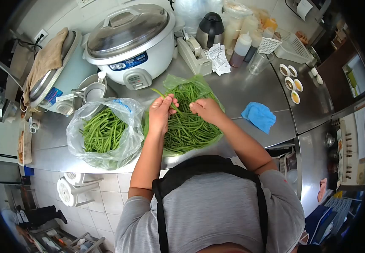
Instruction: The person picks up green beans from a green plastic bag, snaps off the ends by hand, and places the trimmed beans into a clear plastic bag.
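Observation:
My left hand (pixel 162 110) is closed on a green bean (pixel 156 91), one end of which sticks out at the upper left. It is over the left side of a green plastic bag (pixel 211 93) full of long green beans (pixel 191 130). To its right, above the same pile, my right hand (pixel 207 110) has its fingers pinched together; whatever they hold is too small to make out. A clear plastic bag (pixel 135 145) with shorter green bean pieces (pixel 103 131) stands open to the left of my left hand.
Behind the bags stand a large rice cooker (pixel 134 59), a metal pot (pixel 108 90) and a tape dispenser (pixel 195 55). A blue cloth (pixel 259 117) lies at the right. Small sauce cups (pixel 290 83) are farther right. A person (pixel 43 217) is at the lower left.

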`<control>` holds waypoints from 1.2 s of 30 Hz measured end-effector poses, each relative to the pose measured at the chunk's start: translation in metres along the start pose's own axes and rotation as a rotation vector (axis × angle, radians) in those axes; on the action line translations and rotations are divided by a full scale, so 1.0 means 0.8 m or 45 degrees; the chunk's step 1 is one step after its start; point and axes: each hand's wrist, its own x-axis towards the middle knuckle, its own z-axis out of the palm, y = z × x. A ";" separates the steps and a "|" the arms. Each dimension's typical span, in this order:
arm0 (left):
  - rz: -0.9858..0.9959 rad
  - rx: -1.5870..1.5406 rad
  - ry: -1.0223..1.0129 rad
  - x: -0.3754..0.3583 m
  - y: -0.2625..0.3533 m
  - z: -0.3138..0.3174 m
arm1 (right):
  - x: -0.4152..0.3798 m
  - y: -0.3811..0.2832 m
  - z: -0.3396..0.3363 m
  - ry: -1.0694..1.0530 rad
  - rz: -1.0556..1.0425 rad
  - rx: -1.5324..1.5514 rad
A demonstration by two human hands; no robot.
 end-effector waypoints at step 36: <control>0.215 -0.538 -0.017 -0.012 -0.003 0.010 | 0.001 -0.030 0.010 -0.249 -0.009 0.299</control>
